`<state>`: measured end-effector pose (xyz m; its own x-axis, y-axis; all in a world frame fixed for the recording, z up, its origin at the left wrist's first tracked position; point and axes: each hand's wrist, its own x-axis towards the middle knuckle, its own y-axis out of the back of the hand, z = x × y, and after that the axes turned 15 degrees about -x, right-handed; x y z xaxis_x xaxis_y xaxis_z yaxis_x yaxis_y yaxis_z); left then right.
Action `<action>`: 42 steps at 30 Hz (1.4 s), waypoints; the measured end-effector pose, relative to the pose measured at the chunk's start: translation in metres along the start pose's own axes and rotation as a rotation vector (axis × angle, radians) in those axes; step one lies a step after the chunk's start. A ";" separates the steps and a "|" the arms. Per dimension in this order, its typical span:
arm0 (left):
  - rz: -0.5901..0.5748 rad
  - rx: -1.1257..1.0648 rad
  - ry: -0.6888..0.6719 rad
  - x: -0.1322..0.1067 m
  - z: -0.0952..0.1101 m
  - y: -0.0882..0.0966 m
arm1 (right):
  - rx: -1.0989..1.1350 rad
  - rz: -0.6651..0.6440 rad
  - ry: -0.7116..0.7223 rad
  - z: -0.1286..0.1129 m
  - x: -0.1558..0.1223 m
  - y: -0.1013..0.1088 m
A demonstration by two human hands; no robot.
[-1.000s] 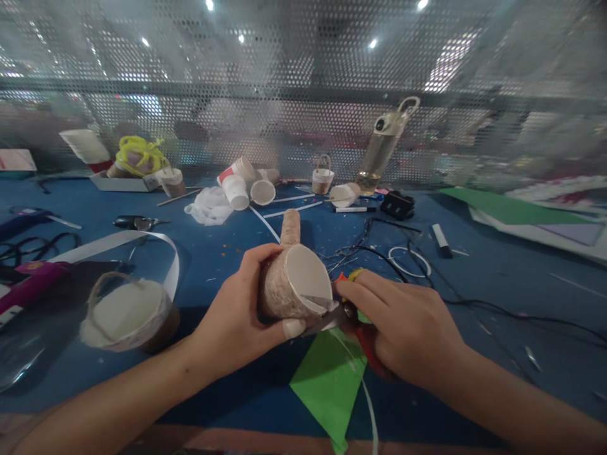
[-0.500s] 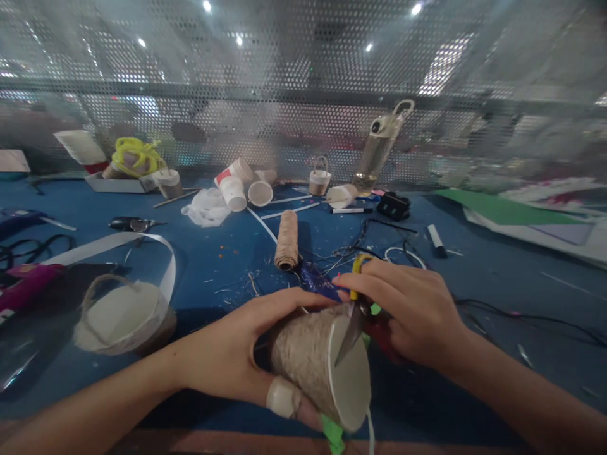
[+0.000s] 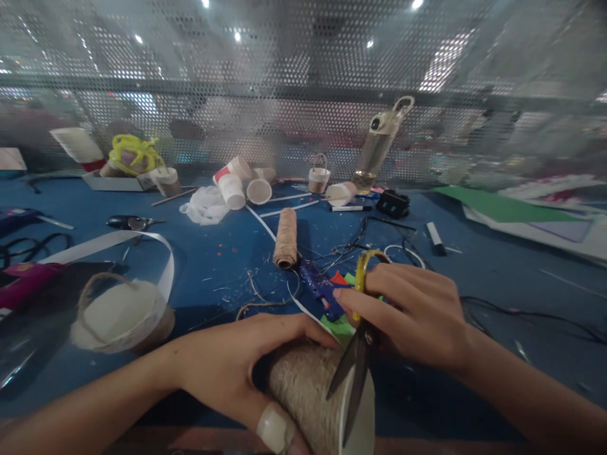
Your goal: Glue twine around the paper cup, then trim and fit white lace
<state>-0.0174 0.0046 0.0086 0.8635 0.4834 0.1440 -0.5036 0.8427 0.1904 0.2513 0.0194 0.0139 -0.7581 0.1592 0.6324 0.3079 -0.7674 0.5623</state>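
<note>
Head view: left hand (image 3: 232, 357) curls its fingers around a twine-wrapped cup (image 3: 303, 395), probably light, crushable, best held by its rough side; right hand (image 3: 415, 309) grips spread scissors (image 3: 356, 373) just beside those fingertips.

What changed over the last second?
The twine-wrapped cup, in the left hand, moved toward the person and slightly right, exposing more of the twine spool and a blue tool. The scissors in the right hand now show blades plainly spread; half a second ago only one stood out. Nothing taken up or let go. Unchanged: what each hand holds, the spool's place.
</note>
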 end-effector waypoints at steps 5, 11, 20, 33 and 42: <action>-0.032 -0.024 -0.035 0.000 -0.002 -0.001 | 0.009 0.013 0.028 -0.002 0.003 0.001; -0.049 -0.062 -0.024 0.002 0.002 -0.003 | 0.019 0.029 0.019 -0.005 0.003 0.001; -0.066 -0.053 -0.034 0.001 0.002 -0.001 | 0.005 0.030 0.012 -0.005 0.004 0.001; -0.070 -0.082 -0.038 0.001 0.000 -0.002 | -0.031 0.040 0.012 -0.007 0.005 0.002; -0.059 -0.136 -0.037 0.001 -0.003 -0.002 | -0.055 0.053 -0.009 -0.009 0.009 0.003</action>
<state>-0.0150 0.0042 0.0052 0.8885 0.4254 0.1722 -0.4413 0.8949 0.0662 0.2402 0.0131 0.0169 -0.7365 0.1230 0.6651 0.3149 -0.8079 0.4981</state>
